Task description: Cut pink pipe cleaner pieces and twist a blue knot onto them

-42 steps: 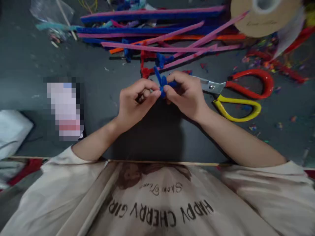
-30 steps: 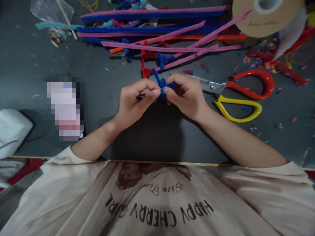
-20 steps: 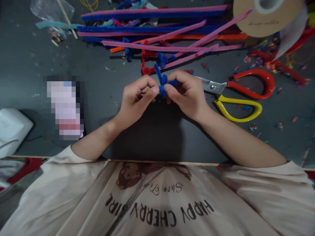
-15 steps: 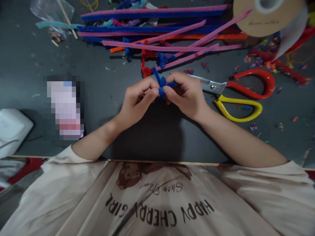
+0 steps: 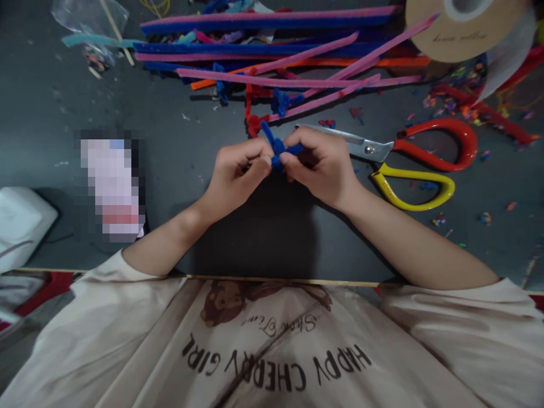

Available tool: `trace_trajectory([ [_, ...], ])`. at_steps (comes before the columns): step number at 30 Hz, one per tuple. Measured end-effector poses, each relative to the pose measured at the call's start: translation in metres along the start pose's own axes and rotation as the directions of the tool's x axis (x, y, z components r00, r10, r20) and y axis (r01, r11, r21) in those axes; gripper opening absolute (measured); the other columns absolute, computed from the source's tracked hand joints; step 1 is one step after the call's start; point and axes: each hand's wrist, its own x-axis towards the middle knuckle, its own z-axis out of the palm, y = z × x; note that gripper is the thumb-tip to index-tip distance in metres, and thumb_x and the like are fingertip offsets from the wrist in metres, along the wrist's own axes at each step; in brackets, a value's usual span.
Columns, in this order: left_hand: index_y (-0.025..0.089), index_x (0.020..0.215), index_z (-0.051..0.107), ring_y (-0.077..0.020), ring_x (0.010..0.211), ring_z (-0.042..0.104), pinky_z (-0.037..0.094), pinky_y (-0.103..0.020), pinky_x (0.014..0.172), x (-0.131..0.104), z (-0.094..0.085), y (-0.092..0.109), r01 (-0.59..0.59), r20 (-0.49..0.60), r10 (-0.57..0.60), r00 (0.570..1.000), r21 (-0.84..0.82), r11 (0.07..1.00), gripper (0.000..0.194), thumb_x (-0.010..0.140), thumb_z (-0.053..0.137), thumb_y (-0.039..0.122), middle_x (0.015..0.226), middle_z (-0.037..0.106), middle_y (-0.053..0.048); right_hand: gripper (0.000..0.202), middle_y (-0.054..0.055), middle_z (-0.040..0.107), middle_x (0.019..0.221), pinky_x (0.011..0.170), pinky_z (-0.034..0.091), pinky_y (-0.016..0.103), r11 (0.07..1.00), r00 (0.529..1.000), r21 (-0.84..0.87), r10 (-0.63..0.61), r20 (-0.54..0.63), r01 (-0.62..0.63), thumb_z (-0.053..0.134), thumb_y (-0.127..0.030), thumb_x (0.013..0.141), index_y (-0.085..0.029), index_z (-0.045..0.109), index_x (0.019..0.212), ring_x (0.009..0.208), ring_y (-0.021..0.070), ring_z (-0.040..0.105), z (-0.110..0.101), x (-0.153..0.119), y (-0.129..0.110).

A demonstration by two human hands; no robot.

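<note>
A blue pipe cleaner (image 5: 278, 146), bent into a small knot-like shape, is pinched between my two hands above the dark table. My left hand (image 5: 243, 170) grips its left side with thumb and forefinger. From the right, my right hand (image 5: 319, 161) pinches it the same way. One short end sticks up between the hands and another points right, partly behind my right fingers. Just beyond lie a twisted red pipe cleaner (image 5: 254, 122) and a bent blue piece (image 5: 280, 102). Scissors (image 5: 376, 148) with one red and one yellow handle rest right of my right hand, blade tips partly hidden behind it.
Pink, blue and orange pipe cleaners (image 5: 263, 81) lie across the back. A cardboard spool (image 5: 488, 34) stands at the back right, with colourful scraps (image 5: 453, 93) below it. To the left are a blurred-out phone-like object (image 5: 114, 187) and a white device (image 5: 23, 226).
The blue pipe cleaner has turned slightly between my fingers, and its upright end has shifted a little left and down. Both hands keep their pinch in nearly the same place.
</note>
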Motion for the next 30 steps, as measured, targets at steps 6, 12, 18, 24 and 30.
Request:
trace_trajectory([
  [6, 0.018, 0.066, 0.049, -0.0039, 0.045, 0.030, 0.027, -0.024, 0.047, -0.0039, 0.0035, -0.0036, 0.001, -0.035, -0.001, 0.999, 0.020, 1.000, 0.029, 0.088, 0.048, 0.039, 0.055, 0.037, 0.005, 0.009, -0.006, 0.041, 0.054, 0.046, 0.033, 0.020, 0.998, 0.999, 0.014, 0.053, -0.006, -0.053, 0.054, -0.022, 0.082, -0.018, 0.050, 0.074, 0.047, 0.0044, 0.041, -0.0003, 0.0006, -0.0012],
  [12, 0.018, 0.064, 0.048, -0.0040, 0.045, 0.030, 0.027, -0.022, 0.047, -0.0024, 0.0019, -0.0023, -0.010, -0.024, 0.012, 1.000, 0.084, 0.996, 0.033, 0.088, 0.046, 0.039, 0.054, 0.039, 0.004, 0.021, -0.005, 0.043, 0.058, 0.046, 0.036, 0.021, 0.997, 0.997, 0.024, 0.069, 0.032, -0.070, 0.058, -0.039, 0.082, -0.020, 0.051, 0.074, 0.049, 0.0059, 0.042, -0.0009, 0.0006, -0.0004],
  [18, 0.017, 0.060, 0.045, -0.0034, 0.044, 0.028, 0.025, -0.021, 0.043, 0.0012, 0.0001, 0.0022, -0.028, 0.027, 0.026, 0.999, 0.089, 0.996, 0.032, 0.087, 0.049, 0.034, 0.050, 0.036, 0.005, 0.027, -0.005, 0.044, 0.058, 0.047, 0.035, 0.021, 1.000, 0.998, 0.010, 0.014, 0.068, -0.015, 0.058, -0.044, 0.081, -0.020, 0.049, 0.073, 0.050, 0.0060, 0.042, -0.0017, 0.0002, 0.0018],
  [24, 0.017, 0.061, 0.046, -0.0034, 0.044, 0.030, 0.026, -0.021, 0.043, -0.0005, 0.0015, 0.0017, -0.033, 0.003, 0.033, 0.999, 0.106, 0.994, 0.031, 0.087, 0.048, 0.034, 0.050, 0.037, 0.005, 0.020, -0.006, 0.045, 0.055, 0.046, 0.034, 0.020, 0.999, 0.999, 0.036, 0.011, 0.030, -0.012, 0.055, -0.036, 0.084, -0.018, 0.051, 0.076, 0.047, 0.0044, 0.044, -0.0007, 0.0001, 0.0013],
  [30, 0.018, 0.069, 0.054, -0.0038, 0.044, 0.034, 0.028, -0.021, 0.044, -0.0021, 0.0048, 0.0002, 0.001, -0.076, 0.008, 0.997, 0.124, 0.992, 0.028, 0.088, 0.048, 0.038, 0.052, 0.041, 0.004, 0.018, -0.006, 0.049, 0.058, 0.044, 0.037, 0.018, 0.981, 0.996, 0.178, 0.082, -0.022, -0.076, 0.055, -0.037, 0.084, -0.022, 0.048, 0.078, 0.047, 0.0045, 0.049, 0.0007, 0.0025, -0.0025],
])
